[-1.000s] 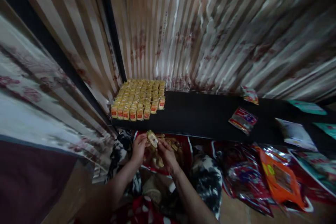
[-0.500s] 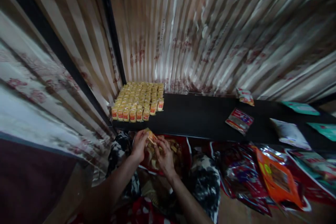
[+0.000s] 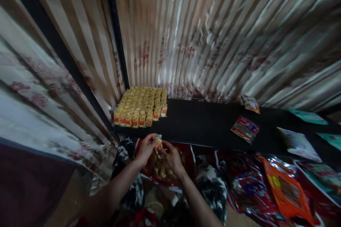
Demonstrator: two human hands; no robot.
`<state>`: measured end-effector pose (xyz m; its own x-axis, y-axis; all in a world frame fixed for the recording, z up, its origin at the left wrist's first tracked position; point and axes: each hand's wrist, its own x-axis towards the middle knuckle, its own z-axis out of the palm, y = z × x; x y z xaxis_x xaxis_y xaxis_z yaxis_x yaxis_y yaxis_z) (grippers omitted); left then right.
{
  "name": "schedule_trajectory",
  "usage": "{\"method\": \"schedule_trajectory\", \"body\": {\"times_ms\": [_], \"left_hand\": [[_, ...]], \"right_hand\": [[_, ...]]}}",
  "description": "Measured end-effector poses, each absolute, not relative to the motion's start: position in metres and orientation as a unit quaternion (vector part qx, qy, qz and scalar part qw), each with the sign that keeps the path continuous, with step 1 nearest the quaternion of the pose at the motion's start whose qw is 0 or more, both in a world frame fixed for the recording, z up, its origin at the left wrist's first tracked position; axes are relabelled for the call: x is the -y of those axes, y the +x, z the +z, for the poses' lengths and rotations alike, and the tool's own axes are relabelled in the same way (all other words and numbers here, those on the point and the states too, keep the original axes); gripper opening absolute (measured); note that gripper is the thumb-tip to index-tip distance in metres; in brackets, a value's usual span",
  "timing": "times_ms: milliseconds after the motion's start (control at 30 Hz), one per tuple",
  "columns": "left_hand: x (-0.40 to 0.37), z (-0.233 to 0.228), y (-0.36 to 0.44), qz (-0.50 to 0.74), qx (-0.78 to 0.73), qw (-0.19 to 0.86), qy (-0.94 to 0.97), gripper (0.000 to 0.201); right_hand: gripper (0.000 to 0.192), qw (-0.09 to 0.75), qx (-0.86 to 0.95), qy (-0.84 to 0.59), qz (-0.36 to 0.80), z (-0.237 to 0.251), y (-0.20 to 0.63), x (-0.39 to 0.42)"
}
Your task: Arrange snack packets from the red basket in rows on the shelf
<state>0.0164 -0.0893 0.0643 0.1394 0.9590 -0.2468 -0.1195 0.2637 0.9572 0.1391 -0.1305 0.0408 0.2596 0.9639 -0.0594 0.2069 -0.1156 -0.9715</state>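
- Pinching a small yellow packet (image 3: 158,141) between both sets of fingertips: left hand (image 3: 146,149) closed on its left edge, right hand (image 3: 170,154) closed on its right and lower side.
- Packet sits upright-ish, just below the front edge of the black shelf (image 3: 202,124), not touching it as far as I can tell.
- Directly under the hands: an open red bag (image 3: 186,156) with more yellow packets (image 3: 161,170) heaped inside. Contents dim, count unreadable.
- Bag rests on a lap covered in black-and-white patterned cloth (image 3: 213,188), visible on both sides of the forearms.
- On the shelf's left end, near the hands: a tight block of standing packets (image 3: 141,104), yellow tops, red labels on the front row. Block runs back to the wall.
- Front row of that block is the nearest thing above the held packet; a strip of bare shelf lies between them.
- Mid-right shelf: flat red pouch (image 3: 245,128), well apart from the block. Smaller pouch (image 3: 249,103) behind it against the wall.
- Far right shelf: white bag (image 3: 298,143) and teal packs (image 3: 309,116), blurred.
- Lower right, below the shelf: loose pile of glossy wrappers, orange pouch (image 3: 287,193) on top.
- Backdrop: corrugated metal sheeting (image 3: 213,35) with rust marks; dark post (image 3: 117,42) at the corner.
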Motion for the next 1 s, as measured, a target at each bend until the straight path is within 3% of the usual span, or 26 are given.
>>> {"method": "schedule_trajectory", "body": {"times_ms": [200, 367, 600, 1000], "left_hand": [[0.086, 0.053, 0.023, 0.459, -0.543, 0.489, 0.506, 0.033], [0.074, 0.056, 0.024, 0.405, -0.539, 0.337, 0.657, 0.032], [0.044, 0.052, 0.027, 0.336, -0.559, 0.256, 0.714, 0.040], [0.026, 0.027, 0.019, 0.299, -0.467, 0.043, 0.831, 0.044]], "right_hand": [[0.033, 0.530, 0.407, -0.636, 0.386, 0.034, 0.150, 0.101], [0.032, 0.539, 0.409, -0.643, 0.358, 0.033, 0.151, 0.062], [0.032, 0.513, 0.441, -0.680, 0.282, 0.029, 0.144, 0.020], [0.032, 0.500, 0.494, -0.681, 0.203, 0.014, 0.140, 0.001]]}}
